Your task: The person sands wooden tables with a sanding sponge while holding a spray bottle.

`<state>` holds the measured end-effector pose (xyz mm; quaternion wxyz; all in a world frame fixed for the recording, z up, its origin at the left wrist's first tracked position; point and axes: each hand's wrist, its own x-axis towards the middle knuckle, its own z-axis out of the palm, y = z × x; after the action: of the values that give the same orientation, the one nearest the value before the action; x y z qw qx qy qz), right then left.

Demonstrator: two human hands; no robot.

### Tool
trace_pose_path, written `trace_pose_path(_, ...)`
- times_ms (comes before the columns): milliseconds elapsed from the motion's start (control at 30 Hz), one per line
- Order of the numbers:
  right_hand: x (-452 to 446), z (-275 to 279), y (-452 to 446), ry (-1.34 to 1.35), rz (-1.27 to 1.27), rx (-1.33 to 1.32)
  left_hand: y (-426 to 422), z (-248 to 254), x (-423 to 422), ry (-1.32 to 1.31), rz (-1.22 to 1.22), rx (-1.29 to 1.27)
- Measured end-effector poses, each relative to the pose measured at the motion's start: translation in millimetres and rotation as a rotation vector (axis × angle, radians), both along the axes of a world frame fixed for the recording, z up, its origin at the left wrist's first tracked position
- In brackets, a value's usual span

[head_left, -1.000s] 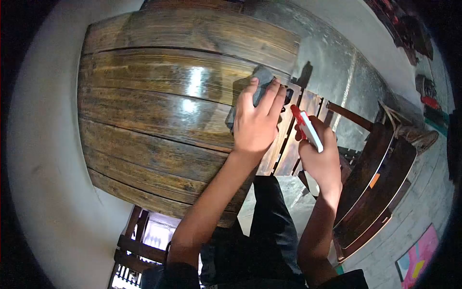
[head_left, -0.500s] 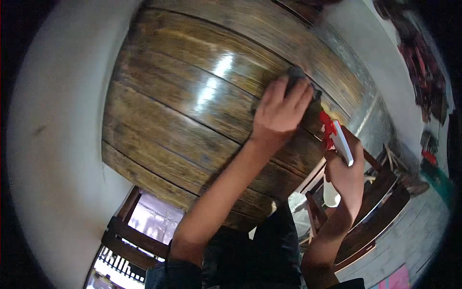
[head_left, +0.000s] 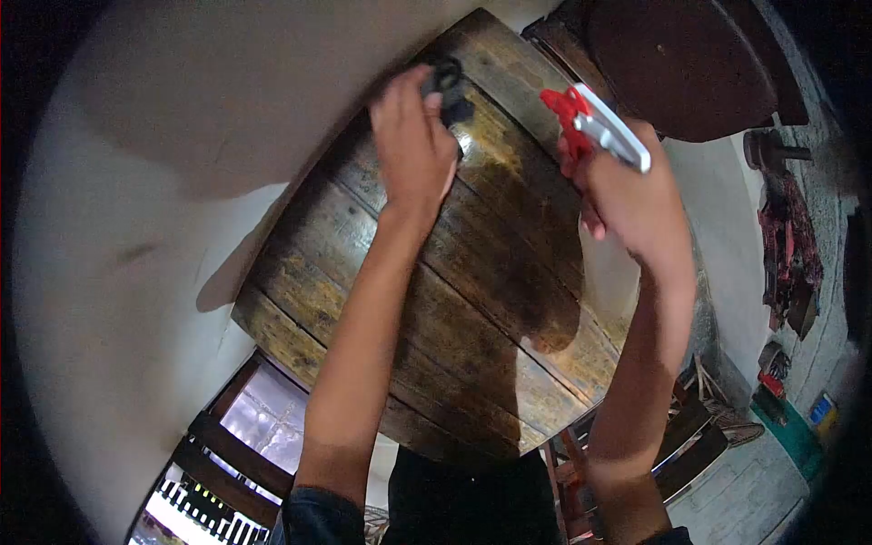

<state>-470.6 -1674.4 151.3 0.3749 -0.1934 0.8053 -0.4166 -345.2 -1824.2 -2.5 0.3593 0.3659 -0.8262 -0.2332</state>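
Observation:
My left hand presses a dark, bunched cloth against the far left part of a wooden plank table. Its fingers curl over the cloth, partly blurred. Raised above the table's right side, my right hand grips a spray bottle by its red and white trigger head. The nozzle points away from me, toward the far side. The hand hides the bottle's body. Glossy streaks and dark shadows of my arms lie across the planks.
A pale wall runs along the table's left side. Beyond the far right corner stands a dark brown rounded seat. Slatted dark wood furniture is at lower left. A dark red bundle and a green object lie at right.
My left hand has swept the cloth leftward and farther away across the table. My right hand has risen with the spray bottle from near the right edge to above the table. The view has shifted.

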Motion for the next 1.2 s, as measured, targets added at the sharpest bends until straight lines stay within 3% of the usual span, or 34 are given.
trace_pose_path(100, -7, -2, 4, 0.139, -0.132, 0.000, -13, -2, -27, 0.166, -0.057, -0.051)
trace_pose_path(167, -18, 1, 23, 0.090, -0.118, 0.021, -29, -1, -58, 0.138, -0.143, -0.049)
trace_pose_path(233, -23, -5, 57, 0.045, -0.119, 0.053, -47, -14, -86, -0.093, -0.322, -0.120)
trace_pose_path(333, -20, -20, 118, 0.145, -0.214, -0.029, -45, -27, -109, -0.275, -0.277, -0.334)
trace_pose_path(400, -18, -22, 158, 0.063, -0.303, -0.068, -24, -25, -112, -0.221, -0.381, -0.388)
trace_pose_path(667, -7, -43, 309, 0.095, -0.523, 0.128, 193, 6, -131, -0.215, -0.714, -0.165)
trace_pose_path(800, -7, -47, 368, 0.083, -0.571, 0.182, 327, -8, -144, -0.252, -0.926, -0.050)
trace_pose_path(833, -9, -45, 378, 0.060, -0.610, 0.179, 357, 3, -141, -0.336, -0.917, -0.137)
trace_pose_path(867, -8, -41, 388, 0.028, -0.665, 0.182, 384, 8, -141, -0.363, -0.972, 0.366)
trace_pose_path(900, -9, -36, 398, 0.017, -0.698, 0.189, 409, -6, -142, -0.198, -0.994, 0.206)
trace_pose_path(1000, -7, -32, 408, 0.039, -0.762, 0.168, 411, -6, -148, -0.129, -0.938, 0.260)
trace_pose_path(1067, -9, -27, 400, 0.045, -0.682, 0.208, 384, 3, -144, -0.166, -1.001, -0.015)
trace_pose_path(1200, -7, -26, 343, 0.046, -0.630, 0.215, 310, 0, -133, -0.132, -0.872, -0.031)
